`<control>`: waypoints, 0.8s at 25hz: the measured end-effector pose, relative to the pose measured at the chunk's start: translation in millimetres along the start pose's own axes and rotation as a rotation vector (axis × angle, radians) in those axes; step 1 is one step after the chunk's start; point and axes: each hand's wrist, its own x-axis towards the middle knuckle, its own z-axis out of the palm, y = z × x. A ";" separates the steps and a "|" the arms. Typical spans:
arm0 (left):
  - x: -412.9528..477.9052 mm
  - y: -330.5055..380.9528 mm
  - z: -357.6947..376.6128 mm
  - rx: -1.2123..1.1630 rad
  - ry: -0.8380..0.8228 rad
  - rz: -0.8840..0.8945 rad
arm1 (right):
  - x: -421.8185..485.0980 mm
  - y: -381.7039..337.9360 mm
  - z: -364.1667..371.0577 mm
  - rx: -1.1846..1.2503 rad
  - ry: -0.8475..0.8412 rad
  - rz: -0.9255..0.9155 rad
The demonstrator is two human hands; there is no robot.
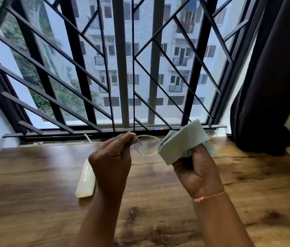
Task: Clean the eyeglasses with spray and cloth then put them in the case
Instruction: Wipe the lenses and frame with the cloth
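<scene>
Left hand (pixel 111 161) pinches one end of the clear eyeglasses (pixel 147 147), up over the wooden bench (pixel 33 202). Right hand (pixel 196 168) grips the green cloth (pixel 181 141), bunched over the other lens. A pale case (pixel 86 177) lies on the bench.

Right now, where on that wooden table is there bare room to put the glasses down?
Bare table shows between the right hand and the curtain, and left of the cream case. The middle is crowded: the left hand pinches the eyeglasses, the right grips the cloth.
</scene>
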 end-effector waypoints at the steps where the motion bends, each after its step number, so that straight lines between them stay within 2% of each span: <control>1: 0.7 -0.2 0.5 0.010 0.001 -0.001 | 0.8 -2.5 -1.1 -0.022 -0.020 0.018; 6: 4.2 -6.0 -3.2 0.030 0.010 -0.030 | 1.2 -1.2 1.4 -0.044 -0.195 0.110; 9: 8.2 -10.5 -8.9 0.036 0.003 -0.027 | 6.1 10.7 1.8 0.052 -0.071 0.146; 13: 16.9 -13.4 -12.7 0.027 0.015 0.019 | 11.3 16.5 12.4 0.032 0.153 0.039; 15: 19.9 -13.6 -13.2 0.016 0.009 0.025 | 11.6 12.7 17.8 0.029 0.187 0.000; 20: 28.9 -20.2 -12.5 -0.006 0.046 -0.003 | 6.6 2.8 27.5 -0.102 -0.073 -0.062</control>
